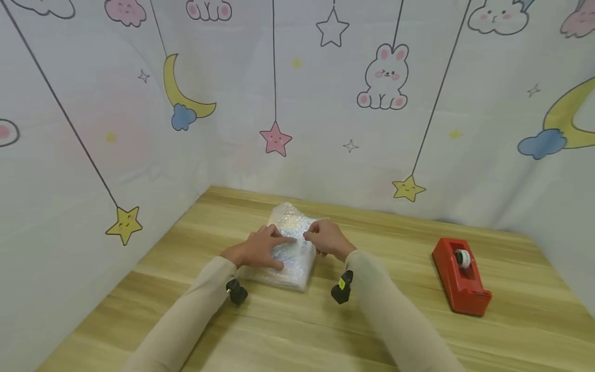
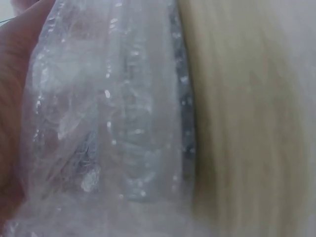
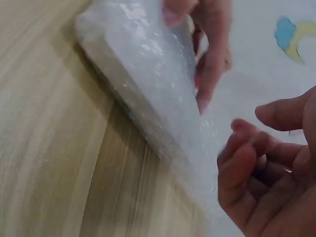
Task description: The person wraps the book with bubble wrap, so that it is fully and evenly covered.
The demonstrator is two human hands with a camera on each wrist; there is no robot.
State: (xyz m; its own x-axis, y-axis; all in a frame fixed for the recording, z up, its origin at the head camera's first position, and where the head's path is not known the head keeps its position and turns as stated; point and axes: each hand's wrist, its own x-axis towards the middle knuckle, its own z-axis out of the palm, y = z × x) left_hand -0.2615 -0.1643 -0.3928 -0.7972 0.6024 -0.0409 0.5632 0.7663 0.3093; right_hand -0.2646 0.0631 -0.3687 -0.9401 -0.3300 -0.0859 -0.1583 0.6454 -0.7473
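A flat packet in clear bubble wrap (image 1: 292,269) lies on the wooden table. My left hand (image 1: 260,249) rests on its left part, thumb and a finger spread across the wrap. In the left wrist view the bubble wrap (image 2: 143,118) fills the middle, blurred, beside that hand's edge. My right hand (image 1: 327,238) is over the packet's right edge, close to the left fingertips. The right wrist view shows the right hand (image 3: 271,173) with curled fingers, the thumb apart from them, and nothing visible between. What the wrap contains is hidden.
A red tape dispenser (image 1: 462,279) with a roll of tape (image 1: 462,258) stands on the right of the wooden table (image 1: 400,248). A white cloth (image 1: 316,170) printed with stars, moons and rabbits hangs behind and on the left.
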